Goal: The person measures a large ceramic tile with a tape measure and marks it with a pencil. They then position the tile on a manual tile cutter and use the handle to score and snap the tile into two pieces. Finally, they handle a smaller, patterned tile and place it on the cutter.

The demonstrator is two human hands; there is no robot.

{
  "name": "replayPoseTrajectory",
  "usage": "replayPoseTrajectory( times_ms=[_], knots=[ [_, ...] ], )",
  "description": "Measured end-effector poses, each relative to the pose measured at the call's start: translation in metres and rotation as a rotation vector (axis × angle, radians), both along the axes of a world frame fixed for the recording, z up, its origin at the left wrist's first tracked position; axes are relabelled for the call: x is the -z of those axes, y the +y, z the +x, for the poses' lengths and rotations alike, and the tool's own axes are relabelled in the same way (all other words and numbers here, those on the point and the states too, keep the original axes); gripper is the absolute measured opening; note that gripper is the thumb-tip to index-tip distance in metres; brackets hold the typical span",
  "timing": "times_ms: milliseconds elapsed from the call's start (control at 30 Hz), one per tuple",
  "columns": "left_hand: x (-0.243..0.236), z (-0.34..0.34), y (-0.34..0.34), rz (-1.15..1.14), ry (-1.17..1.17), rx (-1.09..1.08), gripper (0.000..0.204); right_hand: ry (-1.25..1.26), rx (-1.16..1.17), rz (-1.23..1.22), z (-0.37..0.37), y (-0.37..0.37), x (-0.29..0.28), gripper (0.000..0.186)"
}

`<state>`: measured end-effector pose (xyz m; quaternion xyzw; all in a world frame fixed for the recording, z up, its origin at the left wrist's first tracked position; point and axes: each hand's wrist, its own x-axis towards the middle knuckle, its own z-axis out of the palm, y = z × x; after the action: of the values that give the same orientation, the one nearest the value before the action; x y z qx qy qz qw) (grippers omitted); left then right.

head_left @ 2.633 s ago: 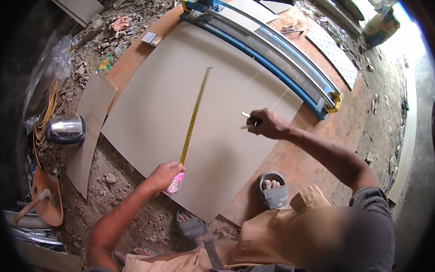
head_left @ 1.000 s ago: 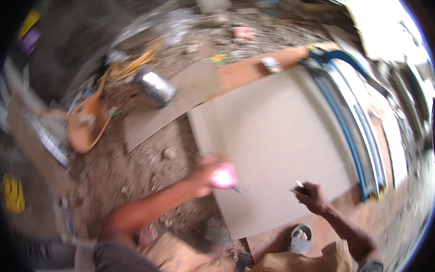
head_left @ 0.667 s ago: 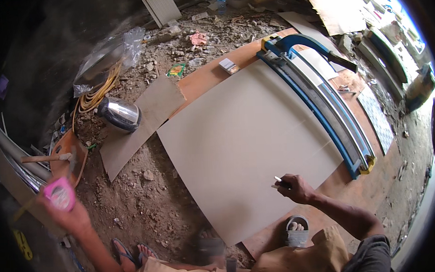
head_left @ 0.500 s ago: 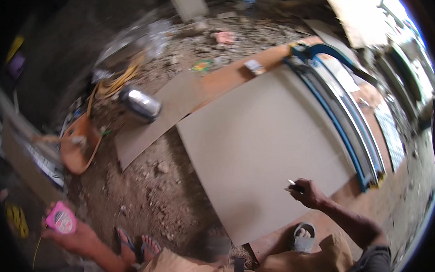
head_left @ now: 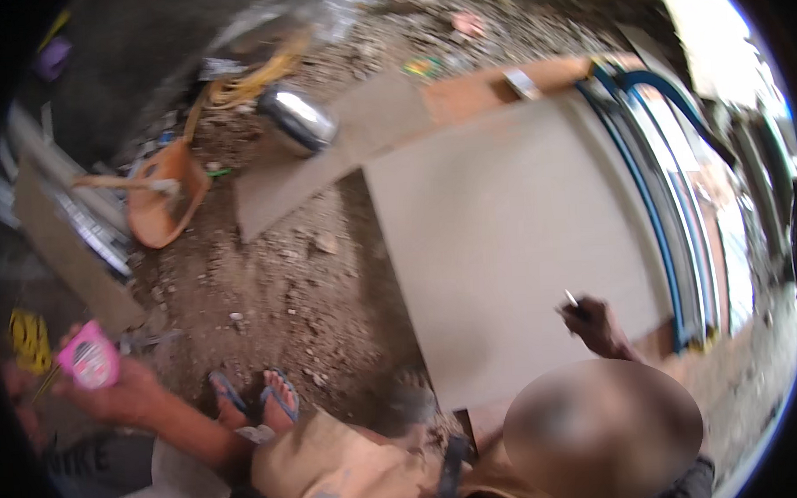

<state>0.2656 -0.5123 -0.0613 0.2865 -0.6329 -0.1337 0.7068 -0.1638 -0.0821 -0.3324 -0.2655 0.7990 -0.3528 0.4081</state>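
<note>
My left hand (head_left: 108, 393) is closed on a pink tape measure (head_left: 91, 356) at the lower left, off the large grey tile (head_left: 503, 228), with some thin yellow blade showing below the case. My right hand (head_left: 594, 326) is closed on a white pen-like stick (head_left: 571, 300) over the right part of the tile. A blue tile cutter (head_left: 647, 196) lies along the tile's right side. A blurred oval hides part of my lower body and right arm.
Another person's flip-flopped feet (head_left: 276, 394) and part of an arm (head_left: 22, 398) show at lower left. An orange scoop-like container (head_left: 152, 222) with a wooden handle, silver helmet-like object (head_left: 297, 116), yellow cord (head_left: 243, 83), board offcut (head_left: 274, 201) and rubble (head_left: 408, 7) surround the tile.
The tape, earlier stretched across the tile, has come off it as my left hand moved out leftward. My view has swung left. My right hand still grips the white stick over the tile.
</note>
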Motion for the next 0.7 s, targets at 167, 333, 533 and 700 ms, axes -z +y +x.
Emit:
replayPoseTrajectory(
  times_ms=[167,333,533,700],
  knots=[
    [-0.010,-0.002,-0.007,0.160,0.175,0.389,0.037,-0.195,0.110,-0.108,-0.004,0.000,-0.003,0.026],
    [0.079,-0.098,0.013,0.610,-0.002,0.152,0.031,-0.415,0.292,-0.145,-0.003,-0.006,-0.024,0.026],
    [0.201,-0.224,0.170,1.126,-0.814,1.296,0.043,-0.350,0.095,-0.303,0.023,-0.023,-0.019,0.018],
    [0.194,-0.267,0.197,1.159,-1.267,1.516,0.048,-0.048,-0.160,-0.261,0.033,-0.030,-0.047,0.023]
  ],
)
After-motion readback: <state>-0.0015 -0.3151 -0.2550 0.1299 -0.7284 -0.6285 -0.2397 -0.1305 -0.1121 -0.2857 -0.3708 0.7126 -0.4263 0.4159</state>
